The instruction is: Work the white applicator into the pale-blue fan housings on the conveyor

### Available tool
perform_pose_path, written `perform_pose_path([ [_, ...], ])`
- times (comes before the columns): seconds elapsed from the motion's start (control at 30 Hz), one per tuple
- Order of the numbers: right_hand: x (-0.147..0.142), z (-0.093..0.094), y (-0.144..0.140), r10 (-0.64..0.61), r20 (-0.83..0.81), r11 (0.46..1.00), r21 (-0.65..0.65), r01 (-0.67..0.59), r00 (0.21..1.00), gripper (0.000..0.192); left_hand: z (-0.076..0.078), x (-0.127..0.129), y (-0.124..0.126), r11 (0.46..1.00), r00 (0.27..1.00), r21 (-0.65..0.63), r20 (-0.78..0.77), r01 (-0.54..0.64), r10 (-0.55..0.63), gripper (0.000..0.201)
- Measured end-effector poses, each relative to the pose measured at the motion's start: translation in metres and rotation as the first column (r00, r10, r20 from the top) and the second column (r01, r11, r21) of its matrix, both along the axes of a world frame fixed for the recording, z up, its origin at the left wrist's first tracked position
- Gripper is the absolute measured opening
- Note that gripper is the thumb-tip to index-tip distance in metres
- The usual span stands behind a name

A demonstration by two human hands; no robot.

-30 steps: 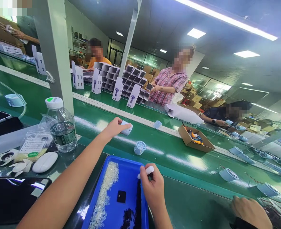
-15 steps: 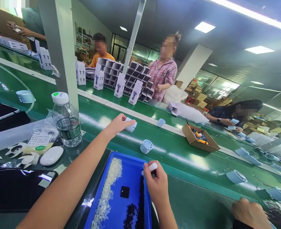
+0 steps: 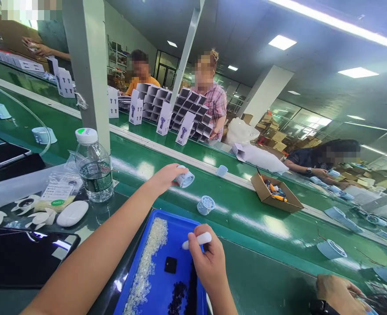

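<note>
My left hand (image 3: 166, 178) is stretched out over the green belt, its fingers closed on a light blue round plastic housing (image 3: 184, 180). Close to me, my right hand (image 3: 209, 259) grips a white pen-shaped tool (image 3: 197, 240), whose tip points left over the blue tray (image 3: 167, 238). Small clear rings (image 3: 147, 262) line the tray's left side. Small black pieces (image 3: 177, 294) lie toward its near right, and a black square block (image 3: 170, 264) sits in the middle. Another light blue housing (image 3: 205, 205) stands on the belt beyond the tray.
A water bottle (image 3: 94, 168), a white computer mouse (image 3: 72, 214) and white fan blades (image 3: 42, 216) lie left. An open cardboard box (image 3: 275, 192) and white cartons (image 3: 185, 127) stand farther back. A co-worker's hand (image 3: 338, 291) is at right; other people work across the belt (image 3: 246, 223).
My left hand has turned the housing, so its round end faces me more. My right hand has moved the white tool from the tray's right rim leftward over the tray.
</note>
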State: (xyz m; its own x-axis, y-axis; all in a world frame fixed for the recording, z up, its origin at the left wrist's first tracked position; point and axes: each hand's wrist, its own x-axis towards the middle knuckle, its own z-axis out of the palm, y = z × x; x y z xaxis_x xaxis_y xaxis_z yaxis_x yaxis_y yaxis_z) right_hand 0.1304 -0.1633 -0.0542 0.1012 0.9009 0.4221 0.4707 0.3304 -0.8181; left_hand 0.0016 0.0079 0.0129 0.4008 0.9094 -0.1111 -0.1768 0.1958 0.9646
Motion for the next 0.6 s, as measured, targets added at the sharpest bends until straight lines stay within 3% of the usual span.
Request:
perform_pose_path([
  [0.23,-0.007,0.003,-0.006,0.209,0.112,0.968,-0.164,-0.189,0.972,0.023,0.001,0.007,-0.006,0.999,0.996,0.01,-0.084,0.04,-0.039,0.022],
  [0.33,-0.003,0.005,-0.005,0.091,0.013,0.993,-0.076,-0.09,0.996,0.021,-0.002,0.012,-0.007,0.997,0.993,0.001,-0.093,0.074,-0.074,0.025],
  [0.43,0.004,0.008,-0.003,-0.108,-0.223,0.993,0.027,0.117,0.969,0.011,-0.004,0.018,-0.011,0.993,0.985,-0.004,-0.121,0.121,-0.121,0.029],
  [0.5,0.008,0.011,-0.002,-0.206,-0.374,0.974,0.006,0.225,0.904,0.013,-0.002,0.021,-0.015,0.99,0.978,-0.009,-0.152,0.143,-0.143,0.031],
  [0.6,0.009,0.014,-0.001,-0.277,-0.496,0.958,-0.073,0.278,0.823,0.024,0.001,0.026,-0.02,0.986,0.97,-0.013,-0.177,0.166,-0.165,0.032],
])
